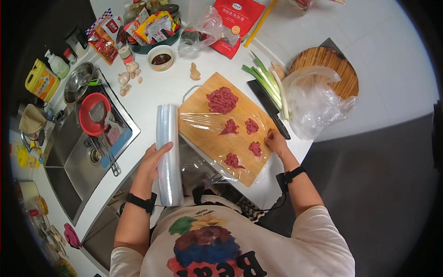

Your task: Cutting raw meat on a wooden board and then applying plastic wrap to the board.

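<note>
My left hand grips a thick roll of clear cling film, held upright at the counter's front edge. From the roll a sheet of film stretches rightward over a wooden cutting board. At the board's right corner, my right hand pinches the sheet's far edge. Several small portions of sliced red meat lie on the board beneath the film. A larger heap of meat strips sits towards the back of the board, beyond the sheet's edge.
A black-handled knife and leeks lie right of the board, near a crumpled plastic bag. Ginger, garlic and a bowl of dark sauce stand behind. Leftward is a sink with a red colander.
</note>
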The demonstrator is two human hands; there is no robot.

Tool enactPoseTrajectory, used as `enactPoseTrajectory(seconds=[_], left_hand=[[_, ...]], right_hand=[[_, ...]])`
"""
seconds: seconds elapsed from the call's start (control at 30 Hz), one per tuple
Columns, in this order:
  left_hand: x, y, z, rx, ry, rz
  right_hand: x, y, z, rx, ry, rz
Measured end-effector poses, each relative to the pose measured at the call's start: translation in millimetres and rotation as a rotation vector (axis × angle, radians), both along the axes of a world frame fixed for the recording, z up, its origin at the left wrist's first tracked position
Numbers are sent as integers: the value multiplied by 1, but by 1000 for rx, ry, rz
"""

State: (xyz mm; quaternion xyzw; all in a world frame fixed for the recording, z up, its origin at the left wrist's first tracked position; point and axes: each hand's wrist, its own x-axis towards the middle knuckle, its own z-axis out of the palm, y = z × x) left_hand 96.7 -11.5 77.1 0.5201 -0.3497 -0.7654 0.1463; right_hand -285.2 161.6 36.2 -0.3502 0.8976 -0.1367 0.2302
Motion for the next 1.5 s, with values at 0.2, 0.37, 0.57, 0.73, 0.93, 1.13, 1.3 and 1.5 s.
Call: enactPoseTrajectory(seconds=[0.2, 0.37, 0.57, 0.73, 0.93, 1.13, 1.3, 1.5], left_hand=[[1, -1, -6, -4, 5, -11], [-1, 1, -5, -20, 11, -9], [1, 1, -4, -28, 16, -14], [2, 0, -4, -33, 2, -17], [2, 0, -9, -27, 3, -6], [2, -2, -3, 8, -2, -16], [1, 0, 0, 0, -13, -2], [0, 0, 3, 7, -18, 7]], right_hand=[[3, 9, -2, -44, -25, -3], [-7, 22, -15, -74, -53, 19], [7, 3, 18, -257, -171, -28], [17, -35, 57, -284, -117, 172], [30, -99, 70, -264, -117, 359], [30, -150, 37, -181, 111, 398], [24, -174, 6, -186, 164, 387], [5, -177, -13, -205, 72, 279]])
